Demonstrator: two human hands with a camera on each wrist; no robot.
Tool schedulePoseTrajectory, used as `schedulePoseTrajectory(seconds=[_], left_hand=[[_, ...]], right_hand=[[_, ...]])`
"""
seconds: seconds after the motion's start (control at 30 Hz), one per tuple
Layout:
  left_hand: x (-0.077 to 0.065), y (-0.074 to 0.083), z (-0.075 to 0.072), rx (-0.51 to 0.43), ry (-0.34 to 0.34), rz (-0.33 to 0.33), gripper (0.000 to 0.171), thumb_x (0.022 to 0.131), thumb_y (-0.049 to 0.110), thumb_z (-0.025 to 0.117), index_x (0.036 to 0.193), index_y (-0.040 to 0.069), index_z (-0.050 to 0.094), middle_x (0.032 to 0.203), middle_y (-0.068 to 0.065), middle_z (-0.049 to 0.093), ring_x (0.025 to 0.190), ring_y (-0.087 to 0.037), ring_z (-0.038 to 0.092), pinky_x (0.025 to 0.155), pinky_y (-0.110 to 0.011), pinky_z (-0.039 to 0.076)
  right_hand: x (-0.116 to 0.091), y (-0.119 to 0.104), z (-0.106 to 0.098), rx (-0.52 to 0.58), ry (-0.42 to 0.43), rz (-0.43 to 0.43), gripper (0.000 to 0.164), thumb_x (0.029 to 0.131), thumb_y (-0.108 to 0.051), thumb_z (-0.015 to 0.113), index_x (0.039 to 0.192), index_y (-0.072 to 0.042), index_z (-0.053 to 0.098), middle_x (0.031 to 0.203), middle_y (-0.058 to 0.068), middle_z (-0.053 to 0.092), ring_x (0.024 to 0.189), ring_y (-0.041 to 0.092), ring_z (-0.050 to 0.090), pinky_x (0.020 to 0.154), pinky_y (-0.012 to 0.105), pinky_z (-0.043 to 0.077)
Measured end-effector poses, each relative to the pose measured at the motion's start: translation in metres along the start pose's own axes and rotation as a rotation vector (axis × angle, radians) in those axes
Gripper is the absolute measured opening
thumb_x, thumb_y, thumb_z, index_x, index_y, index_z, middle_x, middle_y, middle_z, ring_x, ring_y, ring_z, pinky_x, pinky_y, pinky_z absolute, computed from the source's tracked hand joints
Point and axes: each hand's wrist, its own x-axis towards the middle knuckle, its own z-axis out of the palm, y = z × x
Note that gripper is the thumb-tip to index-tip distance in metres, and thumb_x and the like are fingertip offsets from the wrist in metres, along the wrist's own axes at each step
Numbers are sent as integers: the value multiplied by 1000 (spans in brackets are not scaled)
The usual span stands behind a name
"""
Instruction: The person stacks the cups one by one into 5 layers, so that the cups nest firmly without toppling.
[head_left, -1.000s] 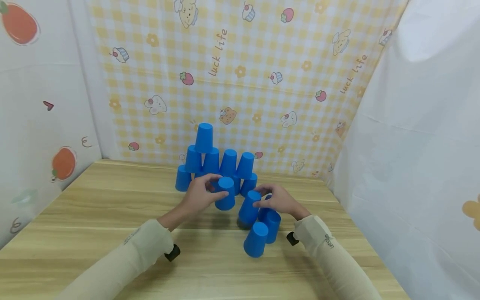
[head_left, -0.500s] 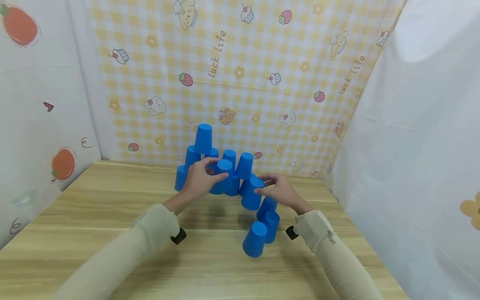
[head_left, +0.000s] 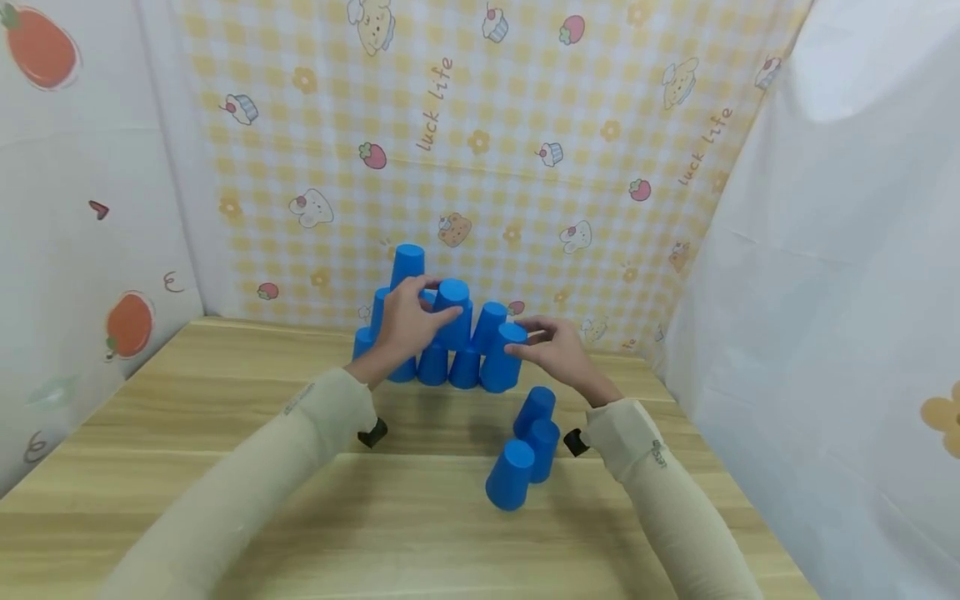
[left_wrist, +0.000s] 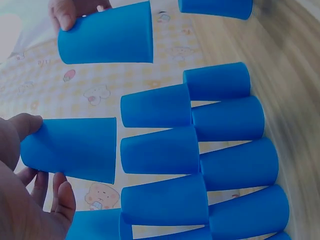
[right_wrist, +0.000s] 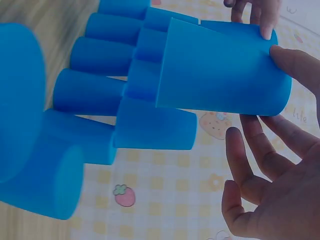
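My left hand (head_left: 408,321) pinches an upside-down blue cup (head_left: 453,315) between thumb and fingers, up in front of the stack's second row. In the left wrist view that cup (left_wrist: 70,150) hovers a small gap above the row's cups (left_wrist: 160,150). To the right, my right hand (head_left: 558,350) grips another inverted blue cup (head_left: 501,362) near its closed end, in front of the stack's right side. The stack behind has a bottom row (head_left: 432,367), a second row (head_left: 491,323) and one top cup (head_left: 408,263) at the left. My left hand hides part of it.
Three more inverted blue cups, a front one (head_left: 512,475), a middle one (head_left: 543,450) and a back one (head_left: 536,410), stand on the wooden table (head_left: 420,525) below my right hand. A checked cloth (head_left: 337,167) hangs behind the stack, with white cloth (head_left: 817,333) at the sides.
Both hands have risen and moved forward toward the stack, each carrying its cup. The right cup has come up off the spot beside the three standing cups. The stack and those three stay put.
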Motion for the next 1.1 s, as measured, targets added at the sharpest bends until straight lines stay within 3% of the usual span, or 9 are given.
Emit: schedulePoseTrajectory(seconds=[0.4,0.73,1.0,1.1], left_hand=[[26,2,-4,66,31,-15,53,90,29,75,134,4,58,122,-11,62,84,-23,60,76,-38,54],[39,6,-1,102,37,16,48,93,28,72,132,4,59,128,-14,60,116,-30,59,94,-46,53],[42,6,5,111,14,-5,48,94,27,70,133,3,57,130,-14,58,120,-29,56,98,-46,51],[44,5,7,113,13,-14,49,94,27,70,134,1,56,129,-16,57,120,-30,56,98,-47,50]], right_hand=[[22,-30,-10,15,63,-8,50,85,-38,78,126,-12,65,120,9,66,105,27,66,86,46,56],[48,-34,-8,18,125,-24,52,86,-38,77,128,-9,64,121,10,66,102,26,67,86,44,57],[65,-32,-8,21,121,-40,50,86,-32,79,127,-6,64,119,12,66,97,27,70,74,37,60],[71,-34,-8,7,130,-32,52,86,-32,78,128,-5,63,121,13,66,101,28,69,76,38,60]])
